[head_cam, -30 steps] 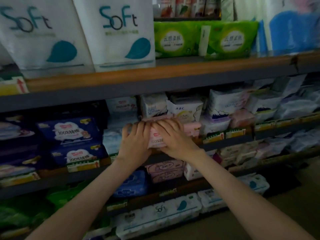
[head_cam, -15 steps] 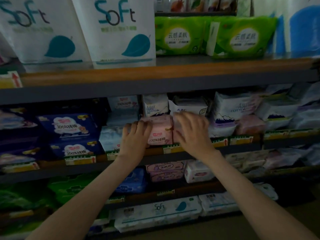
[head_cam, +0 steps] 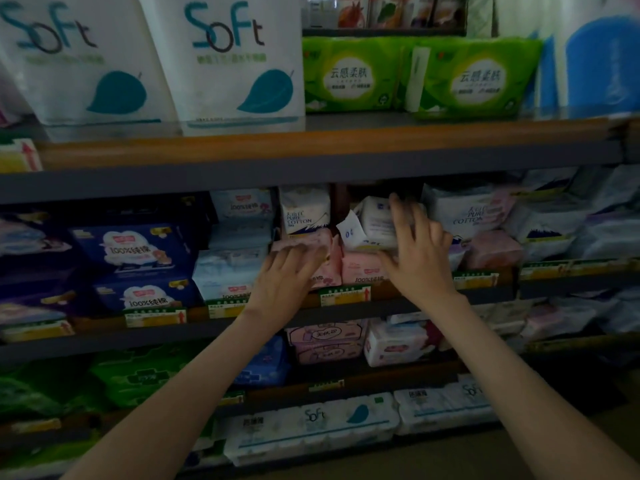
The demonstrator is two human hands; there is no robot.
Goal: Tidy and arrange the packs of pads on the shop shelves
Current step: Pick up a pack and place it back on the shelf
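On the middle shelf point(head_cam: 346, 308) stand two pink packs of pads side by side. My left hand point(head_cam: 289, 277) rests with straight fingers on the left pink pack point(head_cam: 311, 242). The right pink pack point(head_cam: 362, 268) sits under a tilted white pack point(head_cam: 372, 223) with a blue-and-white flap. My right hand point(head_cam: 414, 252) lies against that white pack's front with fingers spread and blurred. Whether the thumb hooks under the pack is hidden.
Dark blue packs point(head_cam: 135, 251), a pale blue pack point(head_cam: 228, 271) and white cotton packs point(head_cam: 467, 214) fill the same shelf. Big white tissue bags point(head_cam: 239, 64) and green packs point(head_cam: 349, 76) stand on the shelf above. More packs fill the lower shelves.
My right hand has risen from the pink pack to the white pack above it, which now tilts. My left hand slid right onto the left pink pack. The view moved closer.
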